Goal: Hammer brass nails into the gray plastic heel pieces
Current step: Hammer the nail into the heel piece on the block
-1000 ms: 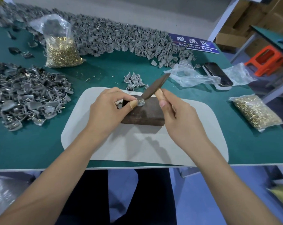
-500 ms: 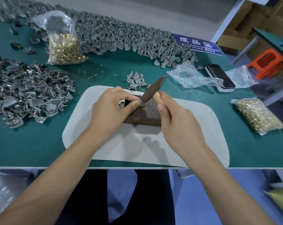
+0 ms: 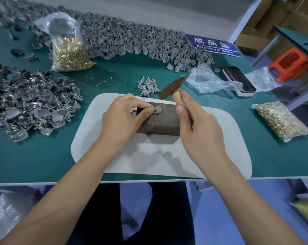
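Head view: left hand at centre, pinching a gray heel piece flat on top of the dark block, thumb and fingertips curled onto its left edge. Right hand just to 3 o'clock of it, wrapped around the wooden handle of a small hammer, head raised and tilted above the block toward 1 o'clock, apart from the piece. Block resting on a pale mat on the green table.

Around: heap of heel pieces at 9 o'clock, some showing brass nails; long gray pile across 12 o'clock; tall bag of nails at 11 o'clock; small cluster of pieces just beyond the mat, partly behind the hammer head; crumpled clear plastic and a phone at 2 o'clock; blue sign behind them; second bag of nails at 3 o'clock; orange stool off the table at far right.

Left end of the block hidden under the left hand. Nail in the held piece too small to make out. Most of the hammer handle swallowed by the right palm. Hammer head blurred.
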A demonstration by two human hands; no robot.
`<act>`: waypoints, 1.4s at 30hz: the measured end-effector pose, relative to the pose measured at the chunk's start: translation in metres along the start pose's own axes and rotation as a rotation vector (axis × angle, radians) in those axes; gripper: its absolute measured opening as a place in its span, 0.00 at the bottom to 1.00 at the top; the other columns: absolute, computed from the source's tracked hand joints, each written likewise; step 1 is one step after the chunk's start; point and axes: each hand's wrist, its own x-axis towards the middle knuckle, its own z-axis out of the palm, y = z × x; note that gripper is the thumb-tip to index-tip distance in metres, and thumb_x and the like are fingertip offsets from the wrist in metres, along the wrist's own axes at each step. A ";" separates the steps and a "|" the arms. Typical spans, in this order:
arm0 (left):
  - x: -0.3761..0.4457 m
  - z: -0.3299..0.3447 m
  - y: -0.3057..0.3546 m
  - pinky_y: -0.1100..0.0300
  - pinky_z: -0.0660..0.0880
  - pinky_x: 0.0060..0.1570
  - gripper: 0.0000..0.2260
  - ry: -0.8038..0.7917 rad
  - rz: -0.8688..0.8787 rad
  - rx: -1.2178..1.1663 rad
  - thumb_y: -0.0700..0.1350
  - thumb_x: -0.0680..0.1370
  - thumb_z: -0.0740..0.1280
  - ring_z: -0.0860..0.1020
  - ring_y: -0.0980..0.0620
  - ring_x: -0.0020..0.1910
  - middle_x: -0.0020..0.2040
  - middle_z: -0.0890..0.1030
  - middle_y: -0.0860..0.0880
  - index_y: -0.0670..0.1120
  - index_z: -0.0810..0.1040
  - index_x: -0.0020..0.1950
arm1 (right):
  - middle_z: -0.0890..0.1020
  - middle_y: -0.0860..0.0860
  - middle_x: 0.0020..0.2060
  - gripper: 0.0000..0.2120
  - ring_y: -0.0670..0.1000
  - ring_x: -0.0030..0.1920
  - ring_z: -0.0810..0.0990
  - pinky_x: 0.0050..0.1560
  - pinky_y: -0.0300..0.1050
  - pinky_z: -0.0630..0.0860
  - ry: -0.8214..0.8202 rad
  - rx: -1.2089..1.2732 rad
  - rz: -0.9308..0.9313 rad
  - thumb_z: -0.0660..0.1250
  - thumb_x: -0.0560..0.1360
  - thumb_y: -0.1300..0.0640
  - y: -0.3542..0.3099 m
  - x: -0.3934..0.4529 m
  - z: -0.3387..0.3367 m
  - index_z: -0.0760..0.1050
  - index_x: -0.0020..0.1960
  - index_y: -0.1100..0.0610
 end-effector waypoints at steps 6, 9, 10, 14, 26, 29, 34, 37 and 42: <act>0.000 0.001 -0.004 0.54 0.75 0.43 0.02 0.016 0.017 0.017 0.58 0.77 0.72 0.77 0.58 0.50 0.43 0.78 0.64 0.64 0.83 0.44 | 0.86 0.49 0.50 0.18 0.59 0.47 0.81 0.45 0.54 0.77 0.042 0.069 0.016 0.56 0.86 0.49 0.002 0.002 0.000 0.70 0.75 0.42; 0.000 0.001 -0.004 0.53 0.75 0.44 0.02 0.024 0.026 0.015 0.57 0.77 0.72 0.77 0.57 0.50 0.43 0.79 0.63 0.63 0.84 0.45 | 0.83 0.47 0.44 0.16 0.60 0.45 0.79 0.44 0.54 0.77 -0.070 -0.002 -0.007 0.56 0.86 0.48 0.002 0.004 0.000 0.70 0.73 0.40; 0.000 0.000 -0.004 0.54 0.74 0.43 0.02 0.030 0.023 0.017 0.57 0.77 0.73 0.77 0.58 0.50 0.44 0.79 0.63 0.63 0.84 0.45 | 0.84 0.47 0.45 0.16 0.59 0.45 0.79 0.45 0.55 0.77 -0.058 0.007 -0.004 0.56 0.86 0.47 0.002 0.004 0.001 0.70 0.73 0.39; 0.000 0.000 -0.001 0.57 0.70 0.40 0.03 0.024 0.019 0.011 0.58 0.77 0.72 0.76 0.58 0.50 0.44 0.78 0.63 0.64 0.83 0.43 | 0.85 0.46 0.51 0.18 0.56 0.47 0.80 0.46 0.53 0.76 0.044 0.101 0.021 0.56 0.86 0.48 0.003 0.002 -0.001 0.70 0.75 0.42; -0.001 0.000 0.002 0.57 0.71 0.44 0.02 0.018 -0.010 0.016 0.56 0.77 0.73 0.76 0.57 0.53 0.45 0.80 0.60 0.61 0.84 0.45 | 0.86 0.49 0.50 0.18 0.59 0.47 0.81 0.46 0.55 0.78 0.056 0.065 0.018 0.56 0.86 0.47 0.007 0.004 0.000 0.69 0.75 0.40; -0.002 0.000 0.003 0.58 0.71 0.45 0.02 0.023 -0.015 0.016 0.55 0.77 0.72 0.76 0.58 0.53 0.46 0.80 0.60 0.61 0.84 0.46 | 0.84 0.47 0.45 0.16 0.60 0.46 0.80 0.46 0.57 0.79 -0.076 -0.023 0.006 0.55 0.86 0.47 0.007 0.005 0.000 0.70 0.72 0.39; -0.002 0.000 0.005 0.54 0.74 0.47 0.02 0.023 -0.018 0.001 0.54 0.77 0.73 0.77 0.56 0.52 0.45 0.79 0.59 0.60 0.85 0.45 | 0.84 0.46 0.45 0.18 0.59 0.45 0.80 0.46 0.56 0.77 -0.056 0.004 0.020 0.55 0.86 0.46 0.006 0.000 -0.001 0.69 0.74 0.38; -0.003 0.000 0.004 0.53 0.75 0.48 0.02 0.020 -0.022 -0.006 0.55 0.78 0.72 0.77 0.56 0.52 0.46 0.80 0.59 0.60 0.85 0.46 | 0.85 0.48 0.48 0.18 0.58 0.46 0.81 0.46 0.56 0.78 0.002 0.030 0.029 0.55 0.86 0.46 0.009 0.003 0.000 0.69 0.74 0.38; -0.004 0.001 0.006 0.56 0.73 0.45 0.03 0.028 -0.025 0.000 0.55 0.78 0.72 0.76 0.57 0.52 0.46 0.80 0.59 0.60 0.85 0.46 | 0.84 0.44 0.45 0.16 0.50 0.45 0.79 0.48 0.52 0.78 -0.002 0.077 -0.006 0.58 0.86 0.48 0.008 0.005 0.001 0.72 0.72 0.40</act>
